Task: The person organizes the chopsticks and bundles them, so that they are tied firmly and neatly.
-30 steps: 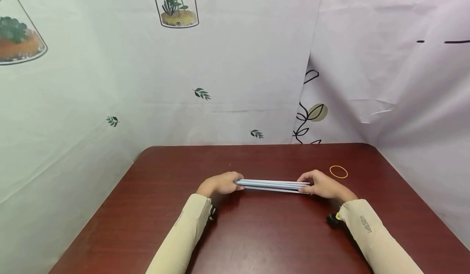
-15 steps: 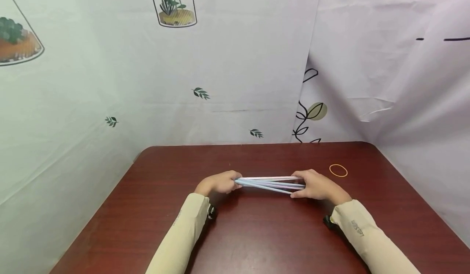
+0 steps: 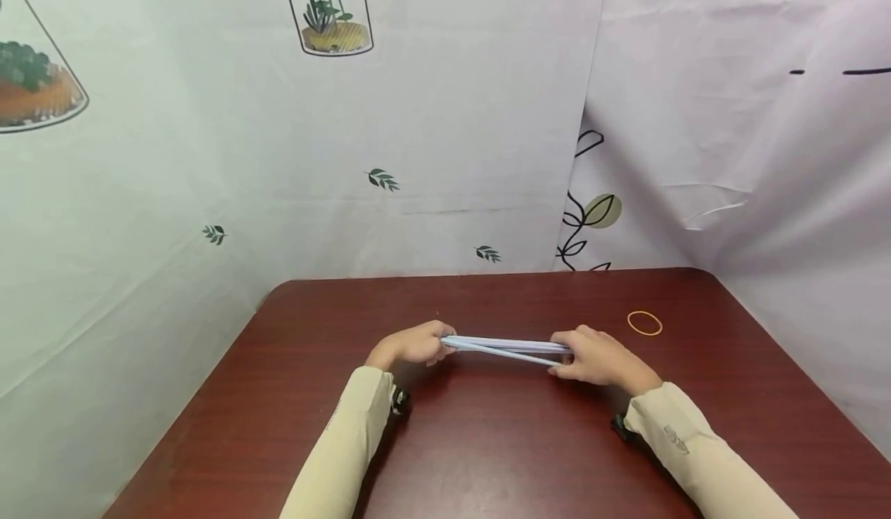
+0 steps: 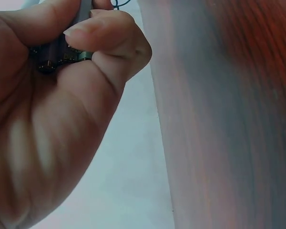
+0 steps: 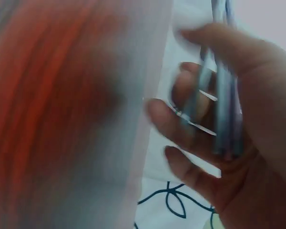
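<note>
Rods [image 3: 511, 344] gripped by left hand [image 3: 418, 343], apparently loosely by right hand [image 3: 595, 356], yellow ring [image 3: 647, 334] only in head view

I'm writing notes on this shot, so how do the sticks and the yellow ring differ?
Shape: the sticks are long and straight; the ring is a closed loop. Color: the sticks look pale blue and lilac, the ring yellow-orange. State: the sticks are pinched in the left grip, while the ring lies untouched on the table. Both look thin.
</note>
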`<move>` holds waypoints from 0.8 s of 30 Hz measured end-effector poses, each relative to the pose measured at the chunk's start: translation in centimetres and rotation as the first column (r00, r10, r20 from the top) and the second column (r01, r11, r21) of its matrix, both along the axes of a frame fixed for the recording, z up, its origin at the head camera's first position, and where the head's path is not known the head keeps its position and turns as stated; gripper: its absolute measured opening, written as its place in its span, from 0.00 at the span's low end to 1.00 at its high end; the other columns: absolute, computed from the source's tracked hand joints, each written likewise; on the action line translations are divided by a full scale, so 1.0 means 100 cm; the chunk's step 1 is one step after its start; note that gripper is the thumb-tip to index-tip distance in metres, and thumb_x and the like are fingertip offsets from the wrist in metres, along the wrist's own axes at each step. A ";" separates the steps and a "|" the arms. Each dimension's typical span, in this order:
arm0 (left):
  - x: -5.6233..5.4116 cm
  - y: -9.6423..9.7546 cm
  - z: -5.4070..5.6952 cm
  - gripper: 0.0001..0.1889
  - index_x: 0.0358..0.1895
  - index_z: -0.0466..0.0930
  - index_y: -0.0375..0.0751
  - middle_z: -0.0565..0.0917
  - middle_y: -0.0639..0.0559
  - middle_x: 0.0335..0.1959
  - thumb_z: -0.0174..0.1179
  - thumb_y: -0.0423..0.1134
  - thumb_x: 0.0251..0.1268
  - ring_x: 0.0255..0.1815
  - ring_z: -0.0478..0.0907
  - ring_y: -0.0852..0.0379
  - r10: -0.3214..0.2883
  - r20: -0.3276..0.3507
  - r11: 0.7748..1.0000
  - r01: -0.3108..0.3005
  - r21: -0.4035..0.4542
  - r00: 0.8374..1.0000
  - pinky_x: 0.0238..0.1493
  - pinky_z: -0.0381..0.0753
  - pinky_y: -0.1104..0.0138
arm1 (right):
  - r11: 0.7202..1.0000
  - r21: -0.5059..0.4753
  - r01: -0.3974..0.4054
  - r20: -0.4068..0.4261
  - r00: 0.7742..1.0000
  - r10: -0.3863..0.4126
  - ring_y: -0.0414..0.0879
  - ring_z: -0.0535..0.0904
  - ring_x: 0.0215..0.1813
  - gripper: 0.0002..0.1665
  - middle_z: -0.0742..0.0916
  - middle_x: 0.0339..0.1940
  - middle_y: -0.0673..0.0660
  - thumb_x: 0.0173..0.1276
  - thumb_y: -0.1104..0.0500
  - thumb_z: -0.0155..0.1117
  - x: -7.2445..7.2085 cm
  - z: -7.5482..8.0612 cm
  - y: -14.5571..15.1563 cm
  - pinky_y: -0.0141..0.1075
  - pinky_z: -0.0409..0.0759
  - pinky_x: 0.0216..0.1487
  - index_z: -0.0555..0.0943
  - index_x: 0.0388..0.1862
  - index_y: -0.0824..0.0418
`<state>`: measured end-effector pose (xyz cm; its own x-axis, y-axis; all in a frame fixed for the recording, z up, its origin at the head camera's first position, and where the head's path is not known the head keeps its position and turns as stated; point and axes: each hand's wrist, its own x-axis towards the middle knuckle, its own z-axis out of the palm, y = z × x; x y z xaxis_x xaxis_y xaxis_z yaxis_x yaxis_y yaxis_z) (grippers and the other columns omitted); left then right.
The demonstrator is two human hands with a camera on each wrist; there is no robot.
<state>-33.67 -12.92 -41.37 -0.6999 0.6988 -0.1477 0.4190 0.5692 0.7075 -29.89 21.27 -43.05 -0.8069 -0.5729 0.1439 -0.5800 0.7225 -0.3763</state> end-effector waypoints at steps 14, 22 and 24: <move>0.002 -0.006 0.009 0.10 0.47 0.82 0.31 0.75 0.57 0.22 0.64 0.31 0.63 0.22 0.68 0.63 0.022 -0.035 0.984 -0.015 0.179 0.999 0.27 0.68 0.70 | 0.909 -0.408 -0.085 0.201 0.963 0.181 0.44 0.79 0.32 0.11 0.87 0.32 0.59 0.69 0.59 0.66 -0.003 0.007 0.010 0.32 0.78 0.35 0.86 0.43 0.67; 0.015 0.010 0.036 0.14 0.52 0.82 0.37 0.75 0.54 0.22 0.60 0.41 0.71 0.16 0.60 0.61 0.032 -0.060 0.969 -0.016 0.248 0.998 0.20 0.62 0.70 | 0.864 -0.498 -0.065 0.196 0.963 0.186 0.42 0.82 0.36 0.11 0.89 0.36 0.55 0.67 0.65 0.67 0.001 0.039 0.024 0.33 0.80 0.38 0.86 0.45 0.69; 0.017 0.016 0.046 0.15 0.56 0.81 0.41 0.78 0.53 0.26 0.60 0.42 0.71 0.15 0.61 0.61 0.045 -0.074 0.958 -0.022 0.285 0.996 0.19 0.62 0.70 | 0.869 -0.492 -0.039 0.177 0.974 0.144 0.40 0.82 0.37 0.11 0.89 0.36 0.50 0.66 0.64 0.68 0.001 0.053 0.029 0.33 0.80 0.39 0.87 0.45 0.67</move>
